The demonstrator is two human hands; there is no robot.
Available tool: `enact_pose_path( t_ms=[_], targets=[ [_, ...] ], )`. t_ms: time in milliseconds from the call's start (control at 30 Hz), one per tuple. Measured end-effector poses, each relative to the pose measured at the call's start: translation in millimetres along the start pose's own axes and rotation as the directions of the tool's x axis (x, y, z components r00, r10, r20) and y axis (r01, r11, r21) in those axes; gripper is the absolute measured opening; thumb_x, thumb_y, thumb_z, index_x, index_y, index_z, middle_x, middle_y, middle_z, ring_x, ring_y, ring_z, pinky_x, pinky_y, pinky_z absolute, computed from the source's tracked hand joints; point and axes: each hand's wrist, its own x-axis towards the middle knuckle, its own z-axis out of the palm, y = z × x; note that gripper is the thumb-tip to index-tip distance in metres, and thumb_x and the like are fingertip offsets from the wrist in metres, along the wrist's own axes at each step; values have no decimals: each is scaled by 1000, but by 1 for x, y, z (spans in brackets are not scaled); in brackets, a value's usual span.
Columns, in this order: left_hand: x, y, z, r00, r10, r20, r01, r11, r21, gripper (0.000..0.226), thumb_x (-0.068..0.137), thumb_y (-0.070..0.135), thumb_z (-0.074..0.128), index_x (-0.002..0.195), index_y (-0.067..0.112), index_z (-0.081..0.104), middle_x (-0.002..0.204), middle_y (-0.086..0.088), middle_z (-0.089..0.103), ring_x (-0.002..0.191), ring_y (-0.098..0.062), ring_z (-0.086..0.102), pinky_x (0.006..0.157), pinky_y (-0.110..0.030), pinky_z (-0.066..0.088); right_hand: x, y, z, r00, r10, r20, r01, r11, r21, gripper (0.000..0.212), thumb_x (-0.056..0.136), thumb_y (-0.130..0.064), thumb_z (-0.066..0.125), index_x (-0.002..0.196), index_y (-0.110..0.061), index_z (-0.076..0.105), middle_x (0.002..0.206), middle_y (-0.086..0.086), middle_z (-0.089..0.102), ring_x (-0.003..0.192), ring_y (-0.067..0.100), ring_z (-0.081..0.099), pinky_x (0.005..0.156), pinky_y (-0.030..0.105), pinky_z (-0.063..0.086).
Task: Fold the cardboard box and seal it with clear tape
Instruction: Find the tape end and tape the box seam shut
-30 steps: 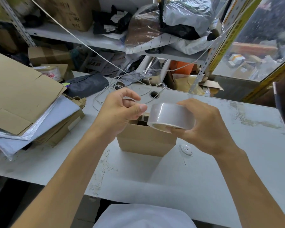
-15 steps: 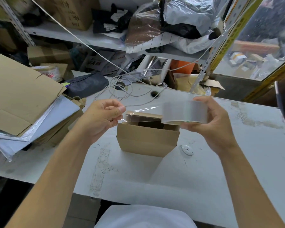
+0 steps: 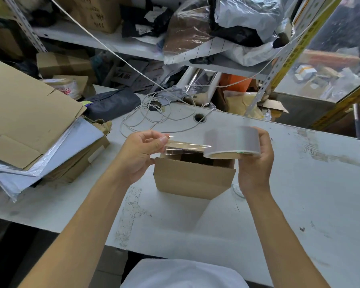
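Hands apart: right hand (image 3: 256, 163) gripping one tape roll (image 3: 232, 143), left hand (image 3: 137, 154) pinching its strip (image 3: 185, 146) (above one box (image 3: 193, 177)).

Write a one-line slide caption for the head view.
Left hand pulls clear tape from roll in right hand above cardboard box.

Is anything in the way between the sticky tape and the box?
Nothing visible. The left hand pinches the tape strip pulled from the roll in the right hand, right above the box.
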Motion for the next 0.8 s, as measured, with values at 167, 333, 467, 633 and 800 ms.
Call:
enact_pose_path(
  t_ms=[167,333,467,633,800],
  targets=[
    [3,-5,-6,1000,-27,-12,26,997,-72,8,95,11,61,88,9,61,117,-2,71,85,-18,49,86,-54,54,3,4,12,981,-58,-187,33,990,-136,29,74,-11,63,102,-17,60,85,-27,63,80,-7,57,66,19,50],
    [3,-13,1,1000,22,1,-21,995,-100,10,92,10,63,82,11,62,123,-4,69,67,-6,59,74,-40,52,-2,13,9,969,-15,-247,-9,995,-97,22,72,-13,56,90,-26,61,81,-17,60,75,0,55,62,16,45],
    [6,-14,2,999,41,-19,-43,994,-100,17,94,8,62,78,13,62,114,0,71,69,-5,63,74,-43,52,0,15,8,974,7,-227,-34,993,-112,23,71,-13,55,87,-29,59,82,-12,59,76,10,54,60,21,44],
    [5,-16,-1,998,56,-14,-57,984,-167,16,95,6,60,79,11,60,113,-4,69,62,-4,59,88,-60,51,-6,20,8,981,0,-192,-38,981,-192,24,74,-16,58,97,-22,58,91,-6,62,79,4,57,62,20,48],
    [7,-17,-3,998,66,-22,-69,973,-221,13,94,5,59,81,8,60,106,-2,69,62,-6,59,76,-55,56,-8,25,7,988,15,-157,-52,970,-237,28,76,-17,59,101,-28,57,95,-12,62,85,3,58,66,24,51]
  ],
)
